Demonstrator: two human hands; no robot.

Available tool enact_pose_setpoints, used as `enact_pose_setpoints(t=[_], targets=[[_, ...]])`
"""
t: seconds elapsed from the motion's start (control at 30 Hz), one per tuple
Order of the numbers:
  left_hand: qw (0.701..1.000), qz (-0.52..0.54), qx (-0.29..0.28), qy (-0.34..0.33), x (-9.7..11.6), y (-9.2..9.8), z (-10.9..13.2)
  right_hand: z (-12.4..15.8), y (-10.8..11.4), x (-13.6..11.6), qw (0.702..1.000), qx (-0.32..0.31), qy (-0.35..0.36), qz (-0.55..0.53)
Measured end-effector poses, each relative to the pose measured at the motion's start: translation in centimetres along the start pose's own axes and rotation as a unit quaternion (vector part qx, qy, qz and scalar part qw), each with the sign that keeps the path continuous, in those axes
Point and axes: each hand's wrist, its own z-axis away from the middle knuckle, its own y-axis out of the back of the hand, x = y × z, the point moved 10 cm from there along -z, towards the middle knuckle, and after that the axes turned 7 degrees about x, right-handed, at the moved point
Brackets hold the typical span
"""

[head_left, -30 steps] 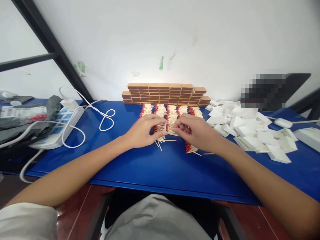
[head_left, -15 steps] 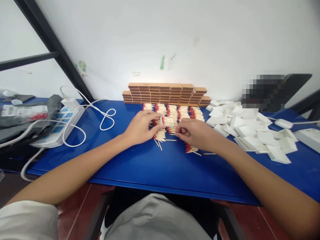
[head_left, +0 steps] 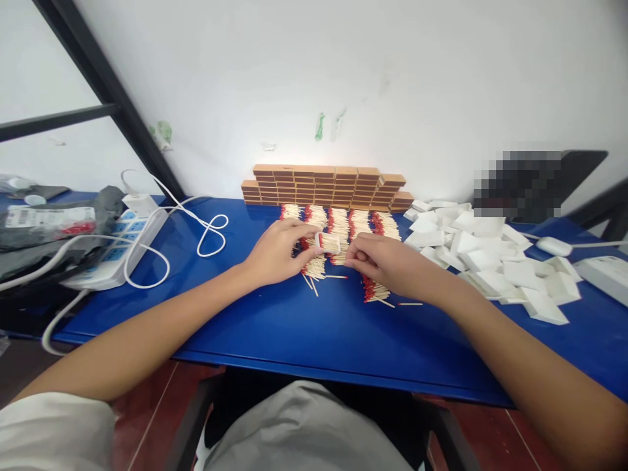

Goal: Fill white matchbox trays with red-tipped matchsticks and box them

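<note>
My left hand point(head_left: 282, 252) grips a small white matchbox tray point(head_left: 335, 244) by its left end, between thumb and fingers. Matches lie inside the tray, their red heads toward the left. Close to the tray's right end, my right hand point(head_left: 375, 258) has its fingers pinched together; what they hold, if anything, is hidden. Under and around both hands, red-tipped matches point(head_left: 360, 222) lie in several rows on the blue table point(head_left: 294, 333). A few loose matches point(head_left: 336, 277) lie nearer the front.
Brown matchboxes point(head_left: 314, 183) are stacked in a wall behind the matches. A heap of white trays point(head_left: 490, 255) lies to the right. On the left are a power strip point(head_left: 118, 245), a looped white cable point(head_left: 212, 226) and a dark plastic bag point(head_left: 53, 222).
Both hands stay in nearly the same place. More matches appear in the tray now, and the right fingers have shifted very slightly. The camera view has moved a little.
</note>
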Motion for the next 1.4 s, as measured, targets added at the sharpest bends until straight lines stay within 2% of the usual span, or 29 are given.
enact_pose_setpoints(t=[0.2,0.37,0.47,0.97,1.13,1.3,1.4], targets=[[1.000,0.010,-0.023,0.006,-0.2,-0.5,0.1,-0.1,1.2,0.1,0.999,0.030,0.010,-0.016],[0.999,0.041,-0.034,-0.001,0.8,-0.6,0.2,-0.2,2.1,-0.4,0.995,0.097,0.021,-0.015],[0.997,0.066,-0.041,-0.002,1.3,-0.7,0.2,-0.3,2.0,-0.6,0.993,0.111,0.027,-0.008],[0.995,0.085,-0.042,0.011,1.3,-0.6,0.2,-0.3,1.8,-1.5,0.992,0.110,0.049,-0.033],[0.996,0.079,-0.036,0.004,1.3,-0.5,0.2,-0.2,2.1,-1.6,0.990,0.130,0.044,-0.019],[0.999,0.035,0.001,0.026,0.5,0.2,0.0,-0.1,3.2,-1.0,0.987,0.155,0.040,0.019],[0.999,0.011,0.024,0.043,-0.2,0.7,-0.1,-0.2,2.4,-0.3,0.992,0.119,0.025,0.036]])
